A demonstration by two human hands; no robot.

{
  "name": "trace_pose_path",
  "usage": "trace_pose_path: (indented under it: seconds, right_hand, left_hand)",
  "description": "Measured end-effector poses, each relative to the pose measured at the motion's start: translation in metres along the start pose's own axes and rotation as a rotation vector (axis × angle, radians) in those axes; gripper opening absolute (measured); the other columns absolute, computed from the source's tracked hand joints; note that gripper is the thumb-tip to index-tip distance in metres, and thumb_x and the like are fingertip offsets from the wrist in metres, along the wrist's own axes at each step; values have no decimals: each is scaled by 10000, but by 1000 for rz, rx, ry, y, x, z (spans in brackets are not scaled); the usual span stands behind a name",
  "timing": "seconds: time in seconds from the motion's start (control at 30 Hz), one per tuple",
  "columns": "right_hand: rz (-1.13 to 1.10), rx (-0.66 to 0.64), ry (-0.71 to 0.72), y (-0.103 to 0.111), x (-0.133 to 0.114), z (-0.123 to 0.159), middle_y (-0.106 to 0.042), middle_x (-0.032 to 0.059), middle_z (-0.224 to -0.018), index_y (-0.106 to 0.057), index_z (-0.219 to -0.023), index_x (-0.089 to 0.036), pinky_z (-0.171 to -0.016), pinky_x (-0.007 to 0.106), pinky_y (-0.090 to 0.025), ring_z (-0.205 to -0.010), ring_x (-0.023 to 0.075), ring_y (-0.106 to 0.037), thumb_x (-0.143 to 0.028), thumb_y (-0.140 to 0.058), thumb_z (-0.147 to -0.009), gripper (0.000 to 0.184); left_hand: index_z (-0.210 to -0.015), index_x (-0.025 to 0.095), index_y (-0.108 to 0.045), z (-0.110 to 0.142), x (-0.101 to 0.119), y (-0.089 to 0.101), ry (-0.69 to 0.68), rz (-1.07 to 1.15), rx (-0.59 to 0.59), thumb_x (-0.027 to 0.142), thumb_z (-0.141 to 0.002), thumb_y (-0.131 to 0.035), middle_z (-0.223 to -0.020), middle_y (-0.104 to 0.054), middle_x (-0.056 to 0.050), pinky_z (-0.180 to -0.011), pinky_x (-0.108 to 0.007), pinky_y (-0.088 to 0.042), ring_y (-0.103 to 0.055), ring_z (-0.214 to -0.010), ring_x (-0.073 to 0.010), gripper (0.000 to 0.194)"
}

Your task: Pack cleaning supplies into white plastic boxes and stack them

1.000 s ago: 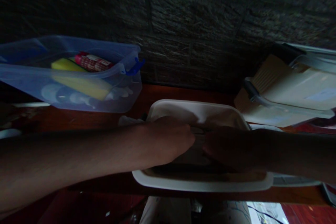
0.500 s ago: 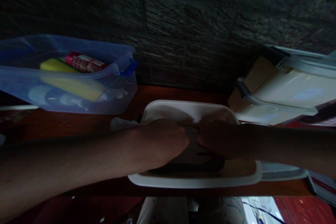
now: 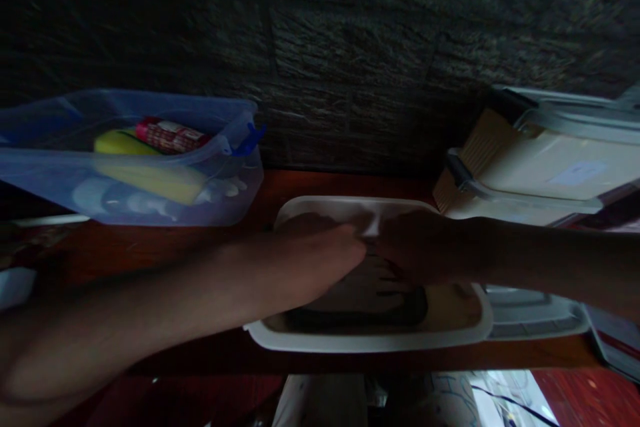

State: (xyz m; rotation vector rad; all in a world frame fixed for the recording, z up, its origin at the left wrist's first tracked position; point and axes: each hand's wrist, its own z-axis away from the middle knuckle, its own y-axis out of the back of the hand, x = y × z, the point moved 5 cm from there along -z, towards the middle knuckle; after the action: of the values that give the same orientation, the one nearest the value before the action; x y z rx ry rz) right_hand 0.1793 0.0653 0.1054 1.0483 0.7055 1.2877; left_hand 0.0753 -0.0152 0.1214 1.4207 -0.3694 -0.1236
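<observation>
A white plastic tub (image 3: 365,343) stands on the reddish wooden shelf, and both my hands reach down into it. Inside lies a flat thing with a dark rounded border (image 3: 360,318); its kind is too dim to make out. My left hand (image 3: 320,260) is over the left part of the tub, its fingers curled closed and whatever they grip hidden. Deep in shadow, my right hand (image 3: 420,247) faces it from the right, close by, with fingers that look bent inward. What lies between them cannot be made out.
At the left, a clear bluish bin (image 3: 240,197) holds a yellow sponge-like block (image 3: 150,177), a red patterned can (image 3: 173,135) and white bottles. Stacked lidded boxes (image 3: 565,167) stand right. A grey lid (image 3: 535,313) lies beside the tub. Behind rises a dark brick wall (image 3: 320,53).
Both hands have moved slightly toward the far side of the tub. More of the dark-bordered flat thing shows below them. The view has shifted a little.
</observation>
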Motion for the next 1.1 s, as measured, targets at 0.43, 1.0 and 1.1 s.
trace_pose_path:
  seconds: [0.43, 1.0, 1.1]
  right_hand:
    - [-531, 558, 129, 77, 26, 49, -734, 32, -846, -743, -1049, -182, -614, 268, -424, -695, 158, -646, -417, -666, -929, 275]
    - [-1235, 821, 324, 92, 25, 27, -538, -25, -733, -640, -858, -145, -552, 240, -324, -638, 104, -451, -526, -660, -939, 390]
    - [-1240, 940, 290, 103, 32, 32, -596, -3, -782, -660, -890, -138, -592, 236, -390, -681, 114, -511, -512, -656, -949, 378]
  left_hand:
    - [-857, 190, -773, 32, 14, 137, -64, 292, 964, 378, -984, -629, -668, -662, 2, -617, -283, -366, -542, -594, -130, 269]
    - [-1322, 238, -585, 3, -17, 113, -139, 1338, 1000, 111, -755, -812, -1223, -698, -62, -867, -292, -535, -675, -1045, -190, 624]
    - [-1357, 243, -548, -3, -24, 107, -93, 1382, 944, 221, -787, -837, -1197, -724, -65, -833, -299, -548, -704, -965, -192, 639]
